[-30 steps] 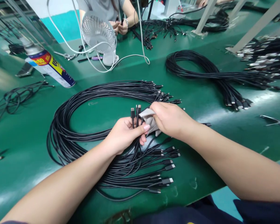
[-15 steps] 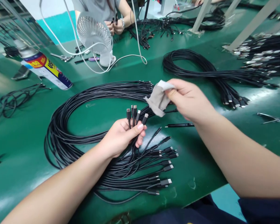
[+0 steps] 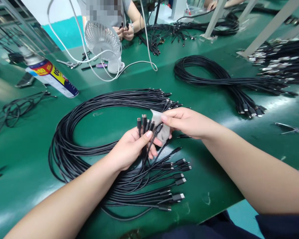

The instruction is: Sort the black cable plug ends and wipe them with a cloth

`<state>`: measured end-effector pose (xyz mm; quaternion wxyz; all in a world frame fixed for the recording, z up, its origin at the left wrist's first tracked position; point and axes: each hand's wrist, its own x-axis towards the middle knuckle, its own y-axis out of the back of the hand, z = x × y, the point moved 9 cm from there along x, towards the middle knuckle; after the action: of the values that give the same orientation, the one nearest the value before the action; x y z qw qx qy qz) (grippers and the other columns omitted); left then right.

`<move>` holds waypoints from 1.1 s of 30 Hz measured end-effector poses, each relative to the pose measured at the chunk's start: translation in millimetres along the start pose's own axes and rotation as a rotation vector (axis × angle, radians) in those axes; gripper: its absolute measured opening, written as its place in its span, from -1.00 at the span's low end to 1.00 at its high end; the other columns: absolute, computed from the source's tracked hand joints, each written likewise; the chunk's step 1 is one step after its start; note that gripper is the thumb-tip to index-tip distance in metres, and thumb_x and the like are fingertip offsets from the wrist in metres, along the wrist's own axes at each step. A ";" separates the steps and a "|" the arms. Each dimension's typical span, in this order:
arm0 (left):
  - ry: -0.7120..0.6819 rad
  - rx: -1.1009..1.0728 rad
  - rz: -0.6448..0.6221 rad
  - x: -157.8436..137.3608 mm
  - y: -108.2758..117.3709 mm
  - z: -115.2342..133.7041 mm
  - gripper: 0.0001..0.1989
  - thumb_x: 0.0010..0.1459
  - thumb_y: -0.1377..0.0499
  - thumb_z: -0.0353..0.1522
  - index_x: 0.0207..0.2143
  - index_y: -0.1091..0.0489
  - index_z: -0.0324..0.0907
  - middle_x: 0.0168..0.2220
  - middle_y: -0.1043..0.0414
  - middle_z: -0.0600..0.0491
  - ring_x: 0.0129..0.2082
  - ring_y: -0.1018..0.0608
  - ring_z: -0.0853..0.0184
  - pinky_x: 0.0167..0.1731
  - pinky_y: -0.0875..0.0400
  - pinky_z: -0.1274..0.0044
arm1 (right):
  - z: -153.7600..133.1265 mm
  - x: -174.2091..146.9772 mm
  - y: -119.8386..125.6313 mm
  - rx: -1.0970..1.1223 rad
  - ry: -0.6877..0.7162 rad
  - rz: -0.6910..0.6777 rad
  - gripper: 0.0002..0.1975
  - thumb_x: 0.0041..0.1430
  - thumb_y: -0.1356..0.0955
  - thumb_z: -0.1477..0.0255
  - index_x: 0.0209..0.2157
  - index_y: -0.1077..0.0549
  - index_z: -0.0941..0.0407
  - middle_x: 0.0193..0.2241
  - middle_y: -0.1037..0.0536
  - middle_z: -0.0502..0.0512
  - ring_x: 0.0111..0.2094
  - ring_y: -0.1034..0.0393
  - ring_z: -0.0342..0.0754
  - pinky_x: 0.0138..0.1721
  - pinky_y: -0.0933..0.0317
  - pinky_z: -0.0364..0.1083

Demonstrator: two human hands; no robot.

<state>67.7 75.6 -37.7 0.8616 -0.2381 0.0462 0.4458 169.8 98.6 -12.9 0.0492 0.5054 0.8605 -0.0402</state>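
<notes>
Many black cables (image 3: pixel 64 132) lie in a big loop by the near edge of the green table (image 3: pixel 109 122). The left hand (image 3: pixel 131 146) is curled around a few of their ends, with plugs (image 3: pixel 139 124) pointing up. The right hand (image 3: pixel 189 122) pinches a gray cloth (image 3: pixel 164 133) beside them. Closer to the far edge, a can (image 3: pixel 64 87) has a label (image 3: pixel 56 72) reading "US"; the rest is blurry.

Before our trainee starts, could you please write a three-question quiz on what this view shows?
1. Which hand grips the grey cloth: (a) left or (b) right?
2. True or false: the left hand holds several black connectors.
3. Fill in: the bare tabletop is ____ in colour.

Key: 1. b, the right hand; 2. true; 3. green.
</notes>
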 end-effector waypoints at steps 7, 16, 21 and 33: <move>0.011 0.015 0.015 0.3 0.5 -1.3 -0.69 0.04 -0.31 -0.22 -0.36 -0.34 -0.27 -0.50 -0.51 0.05 -0.63 -0.48 0.46 -0.62 -0.41 0.62 | 7.2 0.0 1.3 0.076 -0.053 -0.001 -0.59 0.10 -0.40 0.10 -0.42 -0.53 0.21 -0.50 -0.57 0.09 -0.47 -0.45 -0.14 -0.43 -0.33 -0.16; 0.019 0.074 0.033 1.3 2.2 -1.6 -0.72 -0.04 -0.37 -0.37 -0.34 -0.35 -0.29 -0.46 -0.52 0.04 -0.58 -0.53 0.44 -0.60 -0.44 0.63 | 18.8 3.4 -12.1 0.110 -0.112 -0.043 -0.78 -0.03 -0.50 0.38 -0.39 -0.47 0.21 -0.48 -0.58 0.02 -0.46 -0.46 -0.16 -0.35 -0.34 -0.14; -0.002 0.083 0.054 2.0 3.0 3.0 -0.72 -0.07 -0.39 -0.37 -0.40 -0.34 -0.28 -0.52 -0.49 0.08 -0.60 -0.50 0.46 -0.63 -0.40 0.66 | 6.7 1.9 -8.4 0.034 -0.074 0.026 -0.77 0.03 -0.45 0.31 -0.45 -0.50 0.22 -0.55 -0.53 0.00 -0.52 -0.37 -0.20 -0.46 -0.26 -0.18; -0.001 0.116 0.003 -0.1 1.6 -0.1 -0.75 -0.02 -0.36 -0.37 -0.36 -0.35 -0.28 -0.46 -0.53 0.03 -0.58 -0.53 0.43 -0.60 -0.43 0.63 | 2.9 -1.5 -3.6 0.000 -0.091 0.030 -0.85 -0.11 -0.49 0.49 -0.46 -0.47 0.17 -0.48 -0.59 0.01 -0.45 -0.47 -0.17 -0.37 -0.34 -0.16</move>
<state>66.4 76.3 -38.3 0.8733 -0.1875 0.0717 0.4438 167.5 95.2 -15.5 0.0888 0.5158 0.8498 -0.0622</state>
